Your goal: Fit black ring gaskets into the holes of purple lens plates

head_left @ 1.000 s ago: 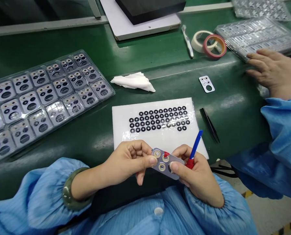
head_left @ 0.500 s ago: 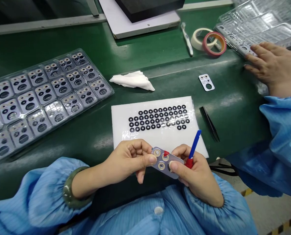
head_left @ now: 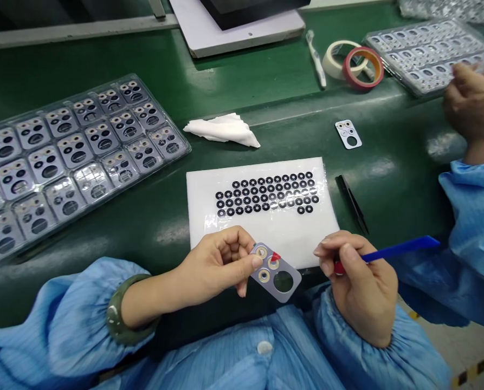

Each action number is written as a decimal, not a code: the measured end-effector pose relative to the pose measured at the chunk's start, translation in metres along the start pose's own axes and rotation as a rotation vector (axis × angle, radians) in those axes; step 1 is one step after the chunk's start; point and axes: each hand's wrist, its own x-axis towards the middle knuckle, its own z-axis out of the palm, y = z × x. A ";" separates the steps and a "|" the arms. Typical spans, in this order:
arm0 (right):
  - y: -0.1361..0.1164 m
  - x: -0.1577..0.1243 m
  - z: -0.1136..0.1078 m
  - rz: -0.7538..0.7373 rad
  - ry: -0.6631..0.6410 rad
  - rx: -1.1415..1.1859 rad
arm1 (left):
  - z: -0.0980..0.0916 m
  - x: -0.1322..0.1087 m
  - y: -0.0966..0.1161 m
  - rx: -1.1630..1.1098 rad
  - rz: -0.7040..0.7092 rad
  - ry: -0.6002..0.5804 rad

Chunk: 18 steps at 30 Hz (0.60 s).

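A grey metal plate (head_left: 292, 275) with a large round hole, several small ringed holes and a red mark is pinched at its left end by my left hand (head_left: 221, 265). To the right of it and apart from it, my right hand (head_left: 359, 287) grips a blue tool (head_left: 404, 248) with a red part between thumb and fingers; the blue end points right. Behind both hands lies a white foam pad (head_left: 262, 233) bearing rows of black rings (head_left: 264, 195).
Trays of plates stand at left (head_left: 79, 127) and back right (head_left: 432, 54), the latter by another person's hand (head_left: 475, 111). Around the pad are black tweezers (head_left: 352, 205), a loose plate (head_left: 348, 134), a white cloth (head_left: 223, 130), tape rolls (head_left: 362, 69) and a toothbrush (head_left: 316, 59).
My right hand has let go of the plate and moved right, its blue tool swinging from upright to pointing right. The other person's hand has lifted off, uncovering more of the back right tray.
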 end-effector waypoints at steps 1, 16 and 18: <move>0.001 0.002 0.000 0.007 0.011 -0.094 | -0.001 0.000 -0.001 0.000 0.005 -0.005; 0.013 0.047 -0.048 -0.070 0.312 -1.096 | -0.003 0.001 -0.003 0.046 0.047 0.022; 0.018 0.053 -0.057 0.057 0.234 -1.154 | -0.004 0.002 -0.004 0.036 0.058 0.015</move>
